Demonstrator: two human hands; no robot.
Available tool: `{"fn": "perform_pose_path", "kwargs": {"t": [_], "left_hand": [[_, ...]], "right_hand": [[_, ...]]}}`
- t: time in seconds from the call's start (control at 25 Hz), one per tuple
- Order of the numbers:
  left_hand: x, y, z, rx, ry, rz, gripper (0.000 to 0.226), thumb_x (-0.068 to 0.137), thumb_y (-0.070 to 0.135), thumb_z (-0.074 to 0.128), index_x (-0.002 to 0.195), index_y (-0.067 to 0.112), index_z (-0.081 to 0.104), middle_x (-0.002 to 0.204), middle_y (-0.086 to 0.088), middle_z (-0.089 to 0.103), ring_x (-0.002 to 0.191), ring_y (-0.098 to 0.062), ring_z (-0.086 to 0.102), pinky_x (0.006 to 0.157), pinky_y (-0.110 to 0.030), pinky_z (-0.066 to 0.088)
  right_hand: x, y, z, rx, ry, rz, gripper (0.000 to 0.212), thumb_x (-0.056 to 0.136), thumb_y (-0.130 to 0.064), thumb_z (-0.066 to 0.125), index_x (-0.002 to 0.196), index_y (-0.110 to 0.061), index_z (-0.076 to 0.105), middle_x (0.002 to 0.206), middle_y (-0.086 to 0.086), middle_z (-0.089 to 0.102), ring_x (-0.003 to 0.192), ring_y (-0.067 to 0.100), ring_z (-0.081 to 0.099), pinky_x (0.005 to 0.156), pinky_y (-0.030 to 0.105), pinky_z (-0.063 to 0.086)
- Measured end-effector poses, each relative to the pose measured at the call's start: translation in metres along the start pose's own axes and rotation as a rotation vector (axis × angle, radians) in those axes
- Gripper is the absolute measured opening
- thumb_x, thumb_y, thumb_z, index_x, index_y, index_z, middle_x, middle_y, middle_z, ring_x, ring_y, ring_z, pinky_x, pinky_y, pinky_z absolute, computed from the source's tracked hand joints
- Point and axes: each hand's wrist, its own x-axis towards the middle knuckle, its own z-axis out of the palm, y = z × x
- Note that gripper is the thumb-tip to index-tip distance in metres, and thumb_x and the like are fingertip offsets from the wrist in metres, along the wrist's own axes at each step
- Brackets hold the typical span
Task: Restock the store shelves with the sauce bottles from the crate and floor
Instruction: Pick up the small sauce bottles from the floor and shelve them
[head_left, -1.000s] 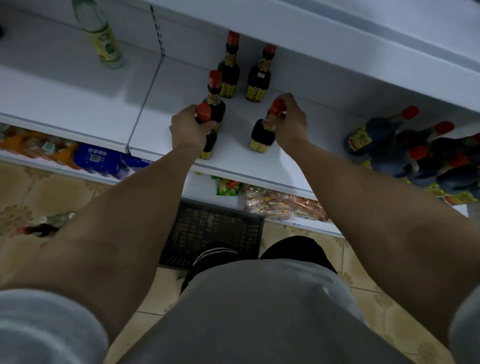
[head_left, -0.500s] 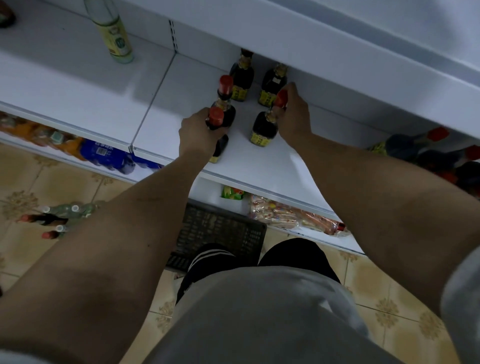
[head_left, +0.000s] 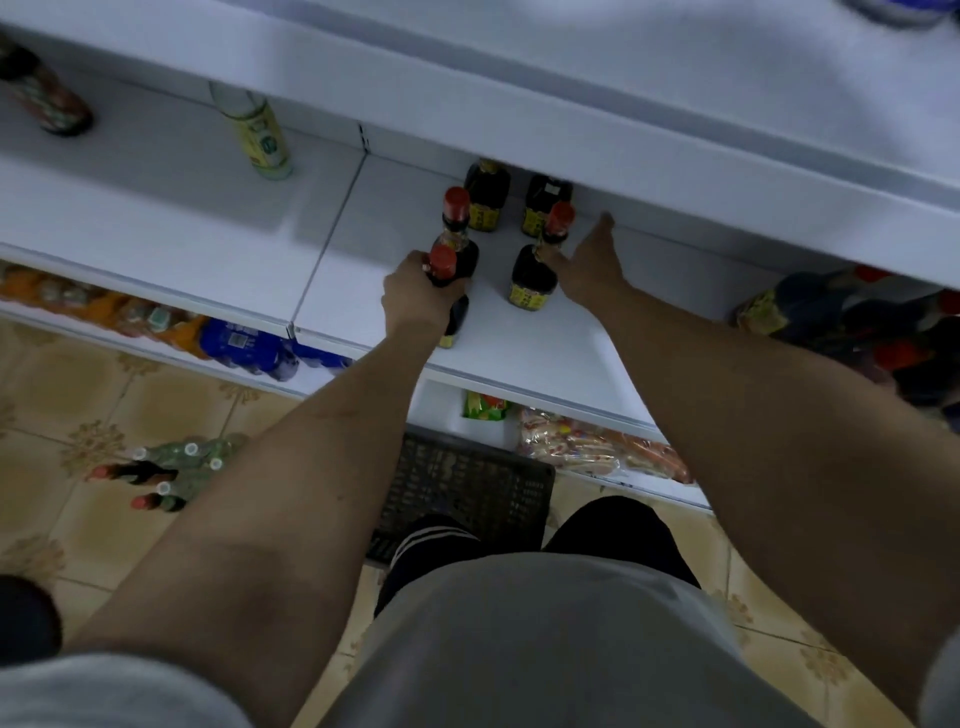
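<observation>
Crate sits on the floor at the person's feet. Above, the left hand grips a red-capped sauce bottle on the white shelf; the right hand, fingers spread loose, touches another bottle. Two more bottles stand behind.

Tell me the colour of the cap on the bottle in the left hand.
Red; the cap shows best in the head view.

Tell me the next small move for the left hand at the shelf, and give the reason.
Probably slide the front-left bottle back a little and let go. The left hand grips its neck while it stands near the shelf edge, ahead of the right-hand bottle, which the open right hand has apparently already released.
</observation>
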Motion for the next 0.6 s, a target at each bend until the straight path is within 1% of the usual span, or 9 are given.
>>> {"fn": "perform_pose_path", "kwargs": {"t": [0.04,0.08,0.12,0.2,0.24,0.36,0.4,0.52,0.6], "left_hand": [[-0.002,0.003,0.000,-0.009,-0.029,-0.067,0.064,0.084,0.038,0.075,0.135,0.007,0.050,0.128,-0.015,0.062,0.117,-0.034,0.060,0.094,-0.038,0.050],[-0.004,0.005,-0.001,-0.002,-0.058,-0.136,0.071,0.084,0.042,0.075,0.137,0.004,0.046,0.131,-0.017,0.059,0.119,-0.034,0.058,0.095,-0.039,0.049],[-0.006,0.007,-0.002,0.013,-0.083,-0.202,0.075,0.083,0.047,0.074,0.135,0.002,0.045,0.131,-0.018,0.058,0.119,-0.035,0.059,0.094,-0.039,0.050],[-0.013,0.010,-0.006,0.068,-0.177,-0.289,0.072,0.086,0.054,0.065,0.130,-0.001,0.049,0.130,-0.019,0.060,0.115,-0.036,0.061,0.094,-0.041,0.053],[-0.019,0.012,-0.009,0.105,-0.261,-0.303,0.069,0.091,0.053,0.058,0.133,0.000,0.049,0.133,-0.019,0.057,0.117,-0.037,0.059,0.097,-0.043,0.052],[-0.040,0.014,-0.019,0.223,-0.510,-0.227,0.064,0.101,0.046,0.042,0.150,0.005,0.032,0.152,-0.018,0.039,0.137,-0.037,0.041,0.113,-0.042,0.037],[-0.045,0.016,-0.022,0.277,-0.558,-0.185,0.066,0.102,0.048,0.039,0.151,0.004,0.032,0.153,-0.017,0.038,0.138,-0.036,0.039,0.114,-0.041,0.035],[-0.060,0.021,-0.031,0.506,-0.591,0.006,0.073,0.101,0.058,0.028,0.150,0.004,0.037,0.151,-0.017,0.043,0.133,-0.035,0.045,0.110,-0.040,0.038],[-0.072,0.024,-0.036,0.621,-0.593,0.103,0.082,0.096,0.068,0.021,0.149,0.007,0.040,0.150,-0.014,0.044,0.131,-0.034,0.046,0.110,-0.044,0.038]], "right_hand": [[-0.011,0.001,-0.001,-0.002,-0.003,0.030,0.093,0.096,-0.034,0.062,0.156,-0.001,-0.001,0.163,0.017,0.016,0.148,0.031,0.024,0.121,0.038,0.023],[-0.022,0.001,-0.003,-0.050,-0.019,0.041,0.092,0.097,-0.037,0.060,0.156,-0.001,0.000,0.163,0.017,0.015,0.149,0.032,0.023,0.121,0.039,0.022],[-0.034,0.001,-0.004,-0.127,-0.041,0.041,0.087,0.098,-0.038,0.057,0.156,-0.001,0.004,0.163,0.018,0.016,0.148,0.033,0.024,0.120,0.039,0.023],[-0.059,-0.003,-0.007,-0.267,-0.060,0.015,0.071,0.102,-0.038,0.048,0.155,-0.003,0.017,0.158,0.021,0.026,0.143,0.037,0.031,0.117,0.040,0.027],[-0.069,-0.007,-0.009,-0.308,-0.056,0.005,0.065,0.104,-0.039,0.044,0.154,-0.004,0.022,0.155,0.021,0.032,0.140,0.039,0.034,0.114,0.040,0.029],[-0.101,-0.015,-0.011,-0.364,-0.044,-0.009,0.058,0.105,-0.042,0.037,0.152,-0.009,0.032,0.150,0.019,0.039,0.136,0.040,0.037,0.111,0.043,0.034],[-0.110,-0.017,-0.010,-0.345,-0.044,0.008,0.057,0.104,-0.044,0.037,0.150,-0.010,0.035,0.150,0.017,0.040,0.136,0.039,0.037,0.111,0.044,0.035],[-0.142,-0.022,-0.006,-0.237,-0.005,0.038,0.055,0.103,-0.049,0.034,0.144,-0.014,0.047,0.144,0.014,0.050,0.133,0.036,0.041,0.109,0.046,0.038],[-0.164,-0.023,-0.004,-0.198,0.034,0.068,0.054,0.103,-0.050,0.032,0.140,-0.017,0.051,0.140,0.013,0.055,0.130,0.035,0.045,0.107,0.047,0.040]]}}
